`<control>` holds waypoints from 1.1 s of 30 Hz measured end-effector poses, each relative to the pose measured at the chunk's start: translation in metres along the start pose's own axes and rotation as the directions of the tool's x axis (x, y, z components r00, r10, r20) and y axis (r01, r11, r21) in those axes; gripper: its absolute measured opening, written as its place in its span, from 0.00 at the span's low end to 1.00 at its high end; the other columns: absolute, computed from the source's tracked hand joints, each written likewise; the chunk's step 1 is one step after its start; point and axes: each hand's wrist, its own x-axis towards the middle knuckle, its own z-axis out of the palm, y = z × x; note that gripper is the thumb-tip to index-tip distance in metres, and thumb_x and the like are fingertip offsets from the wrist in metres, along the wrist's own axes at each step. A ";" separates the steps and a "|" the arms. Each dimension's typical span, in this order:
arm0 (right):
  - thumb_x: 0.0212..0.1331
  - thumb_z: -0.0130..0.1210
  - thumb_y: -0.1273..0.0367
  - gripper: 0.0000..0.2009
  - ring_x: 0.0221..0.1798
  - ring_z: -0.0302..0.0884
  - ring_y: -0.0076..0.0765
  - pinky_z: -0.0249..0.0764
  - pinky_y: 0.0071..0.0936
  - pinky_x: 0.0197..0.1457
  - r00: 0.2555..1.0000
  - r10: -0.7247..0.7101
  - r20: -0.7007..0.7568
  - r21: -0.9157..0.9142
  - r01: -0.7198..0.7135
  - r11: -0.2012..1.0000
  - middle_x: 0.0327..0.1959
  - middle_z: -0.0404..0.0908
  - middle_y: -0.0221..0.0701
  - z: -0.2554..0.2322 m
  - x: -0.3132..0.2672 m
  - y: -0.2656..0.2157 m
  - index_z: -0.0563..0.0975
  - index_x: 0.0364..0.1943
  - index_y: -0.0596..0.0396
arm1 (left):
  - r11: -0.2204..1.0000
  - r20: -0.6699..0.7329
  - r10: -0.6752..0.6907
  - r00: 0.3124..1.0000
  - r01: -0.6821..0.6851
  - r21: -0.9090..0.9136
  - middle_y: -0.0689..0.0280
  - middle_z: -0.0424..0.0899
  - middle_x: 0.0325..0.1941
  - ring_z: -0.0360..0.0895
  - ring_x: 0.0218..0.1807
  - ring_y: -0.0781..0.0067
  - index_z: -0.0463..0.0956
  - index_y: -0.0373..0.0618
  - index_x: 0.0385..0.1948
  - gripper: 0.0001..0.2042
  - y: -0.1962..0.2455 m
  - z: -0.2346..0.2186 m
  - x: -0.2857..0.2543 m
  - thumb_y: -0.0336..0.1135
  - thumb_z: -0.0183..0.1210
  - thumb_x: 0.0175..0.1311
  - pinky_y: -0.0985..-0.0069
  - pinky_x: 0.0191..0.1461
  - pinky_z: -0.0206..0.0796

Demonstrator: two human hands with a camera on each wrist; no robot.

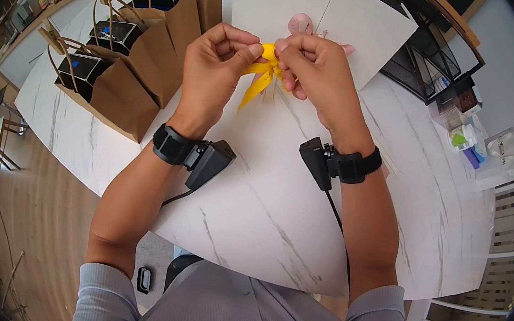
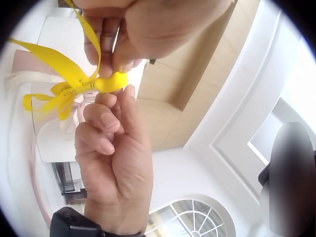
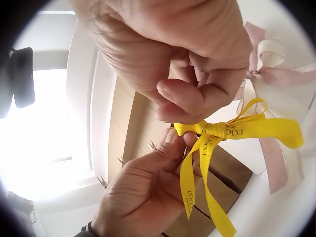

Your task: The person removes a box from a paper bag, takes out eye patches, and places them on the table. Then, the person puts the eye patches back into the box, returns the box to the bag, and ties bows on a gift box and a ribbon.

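A yellow ribbon bow with printed lettering (image 1: 255,90) (image 2: 74,85) (image 3: 212,130) is held up above the table between both hands. My left hand (image 1: 213,72) (image 2: 143,24) (image 3: 143,190) pinches one side of a yellow loop between thumb and fingertips. On the loop's other side, my right hand (image 1: 325,76) (image 2: 116,158) (image 3: 197,64) pinches with thumb and index finger, its other fingers curled. The ribbon tails hang loose from the knot. Behind the hands, a pink and cream bow (image 1: 300,25) (image 3: 254,74) sits on a white box (image 1: 377,21).
Brown paper bags (image 1: 127,93) with black boxes inside and clothespins on their handles stand on the left of the marble-patterned table (image 1: 249,224). Black mesh organizer (image 1: 409,67) and small packages (image 1: 465,138) are at the right. Cables run from both wrist cameras.
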 end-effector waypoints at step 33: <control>0.69 0.49 0.65 0.12 0.19 0.63 0.11 0.53 0.12 0.20 0.969 0.177 0.174 -0.087 -0.164 0.983 0.22 0.72 0.21 -0.027 0.008 0.013 0.75 0.30 0.56 | 0.885 0.143 -0.244 0.959 0.280 -0.371 0.59 0.81 0.50 0.82 0.46 0.72 0.76 0.37 0.53 0.11 -0.023 -0.016 -0.002 0.28 0.49 0.76 0.80 0.51 0.78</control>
